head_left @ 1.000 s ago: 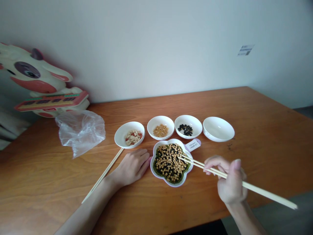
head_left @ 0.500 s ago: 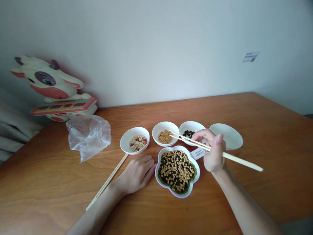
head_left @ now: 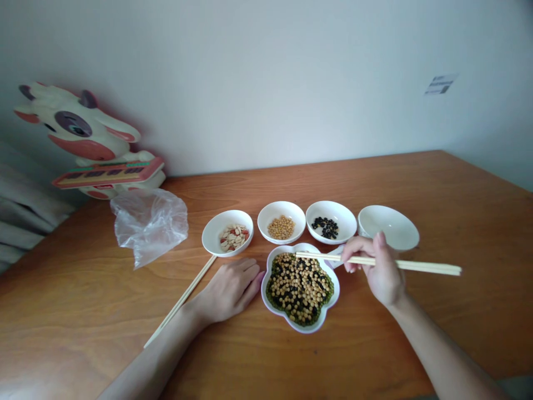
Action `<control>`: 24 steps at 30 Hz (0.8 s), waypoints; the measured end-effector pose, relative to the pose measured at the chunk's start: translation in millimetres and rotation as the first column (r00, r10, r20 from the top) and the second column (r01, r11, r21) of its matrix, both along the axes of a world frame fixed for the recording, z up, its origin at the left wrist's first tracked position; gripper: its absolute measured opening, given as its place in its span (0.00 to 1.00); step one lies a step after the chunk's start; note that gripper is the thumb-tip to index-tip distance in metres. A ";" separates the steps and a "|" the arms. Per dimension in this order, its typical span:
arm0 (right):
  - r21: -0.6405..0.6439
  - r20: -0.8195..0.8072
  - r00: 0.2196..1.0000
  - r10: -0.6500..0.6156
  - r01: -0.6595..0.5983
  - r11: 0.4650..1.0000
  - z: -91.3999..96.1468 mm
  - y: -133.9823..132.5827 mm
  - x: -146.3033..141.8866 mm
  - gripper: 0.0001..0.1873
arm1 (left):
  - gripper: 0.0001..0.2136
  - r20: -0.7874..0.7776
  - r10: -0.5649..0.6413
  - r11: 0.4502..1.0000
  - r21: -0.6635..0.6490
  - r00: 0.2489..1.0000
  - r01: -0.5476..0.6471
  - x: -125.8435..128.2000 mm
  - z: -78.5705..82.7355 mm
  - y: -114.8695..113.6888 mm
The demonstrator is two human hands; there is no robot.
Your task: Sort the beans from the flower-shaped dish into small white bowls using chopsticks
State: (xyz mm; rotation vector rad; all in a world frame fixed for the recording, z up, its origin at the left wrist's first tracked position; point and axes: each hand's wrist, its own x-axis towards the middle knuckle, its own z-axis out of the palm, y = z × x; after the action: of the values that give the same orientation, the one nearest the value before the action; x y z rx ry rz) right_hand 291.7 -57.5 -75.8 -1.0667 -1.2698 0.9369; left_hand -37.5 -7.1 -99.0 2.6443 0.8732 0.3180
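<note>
While the right hand [head_left: 377, 269] pinches a pair of pale wooden chopsticks [head_left: 416, 265] between thumb and curled fingers, the left hand [head_left: 227, 290] lies palm down on a wooden table [head_left: 458, 339], its fingers loosely together and holding nothing. Central landmark: a white flower-shaped dish [head_left: 328, 308], filled with a mound of mixed yellow soybeans and black beans [head_left: 297, 286] over small green beans [head_left: 272, 297] that show around its edge. The chopsticks run level from the right of the dish across its upper edge, their tips closed together over the beans; whether they touch a bean cannot be told. The left fingertips rest just beside the dish's left rim. A small white label [head_left: 334, 257] lies at the dish's upper right, partly behind the right hand.

Behind the dish stand three white bowls: at upper left, a bowl of pale seeds with red pieces [head_left: 210, 244]; directly behind, a bowl of yellow soybeans [head_left: 281, 214]; and at upper right, a bowl of black beans [head_left: 333, 211]. Farther right, a fourth white bowl [head_left: 389, 228] sits tilted, just behind the right hand. Left of the dish, a second pair of chopsticks [head_left: 179, 301] lies slanted beside the left wrist. Farther left are a crumpled plastic bag [head_left: 147, 225] and a cow figure [head_left: 79, 130] against the wall.
</note>
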 end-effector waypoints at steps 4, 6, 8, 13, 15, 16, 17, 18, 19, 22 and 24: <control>-0.037 0.036 0.977 0.212 -0.211 0.977 -2.9 -7.0 -5.9 0.45 | 0.13 -0.001 0.005 0.999 -0.032 1.000 -0.005 -0.3 0.6 -0.2; -0.049 0.065 0.963 0.262 -0.259 0.965 -4.3 -8.1 -7.0 0.45 | 0.14 -0.009 0.010 0.999 -0.047 1.000 -0.011 -0.1 1.3 -0.5; -0.059 0.126 0.948 0.292 -0.287 0.956 -6.8 -8.9 -8.9 0.44 | 0.14 -0.020 0.017 0.999 -0.047 1.000 -0.018 0.3 1.6 -0.8; -0.062 0.269 0.894 0.359 -0.355 0.933 -15.4 -13.6 -16.8 0.41 | 0.16 -0.055 0.005 1.000 0.019 0.998 -0.004 0.9 -0.6 -0.9; -0.053 0.296 0.887 0.353 -0.354 0.934 -18.3 -14.9 -18.6 0.41 | 0.16 -0.051 0.006 1.000 0.031 0.999 -0.004 0.7 -1.4 -0.9; -0.047 0.301 0.889 0.346 -0.348 0.936 -19.3 -15.1 -19.0 0.41 | 0.16 -0.046 0.006 0.999 0.034 0.999 -0.004 0.5 -1.6 -0.9; -0.043 0.302 0.891 0.338 -0.342 0.939 -20.0 -15.1 -19.3 0.42 | 0.16 -0.040 0.004 0.999 0.037 0.999 -0.003 0.4 -1.7 -0.9; -0.038 0.302 0.893 0.334 -0.339 0.940 -20.3 -14.9 -19.6 0.42 | 0.15 -0.034 0.003 0.999 0.040 0.999 -0.002 0.3 -1.7 -0.9; -0.035 0.302 0.893 0.334 -0.340 0.940 -20.2 -14.6 -20.0 0.43 | 0.15 -0.029 0.002 0.999 0.042 1.000 0.000 0.2 -1.6 -1.0; -0.017 0.318 0.887 0.336 -0.349 0.937 -18.8 -14.0 -22.4 0.42 | 0.15 -0.027 0.003 0.999 0.046 1.000 -0.001 0.1 -1.4 -1.4; 0.003 0.326 0.886 0.329 -0.349 0.937 -17.8 -13.8 -24.5 0.41 | 0.15 -0.033 0.004 0.999 0.047 0.999 -0.002 0.0 -1.6 -1.6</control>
State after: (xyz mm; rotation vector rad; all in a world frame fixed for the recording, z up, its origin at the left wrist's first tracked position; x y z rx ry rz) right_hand 267.2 -71.2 -93.7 -0.9915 -1.7894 1.0011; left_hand -37.5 -8.7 -100.6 2.6992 0.8905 0.2995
